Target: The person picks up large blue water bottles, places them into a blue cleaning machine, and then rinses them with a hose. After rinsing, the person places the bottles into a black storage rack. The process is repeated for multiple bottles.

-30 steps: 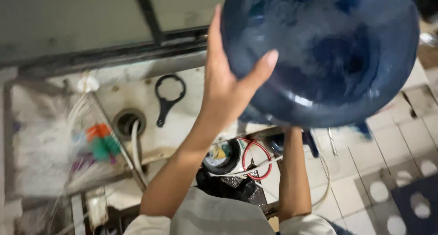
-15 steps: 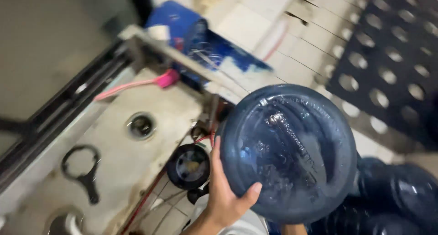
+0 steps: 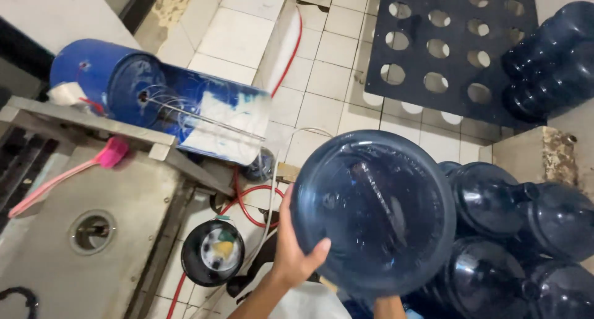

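You're carrying the blue water jug (image 3: pixel 373 211), left hand (image 3: pixel 296 248) spread on its side, right hand hidden; next, lower it beside the stacked jugs (image 3: pixel 520 232).

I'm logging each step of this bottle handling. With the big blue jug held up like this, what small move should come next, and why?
Probably lower the jug to the right, beside the bottles lying there. The left hand grips its rim, the right hand is hidden beneath it, and the jug already hangs next to that pile.

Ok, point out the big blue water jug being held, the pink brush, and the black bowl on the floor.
blue water jug (image 3: pixel 377 207), head view, on its round base.
pink brush (image 3: pixel 111 153), head view, on its bristle head.
black bowl (image 3: pixel 193 241), head view, on its rim.
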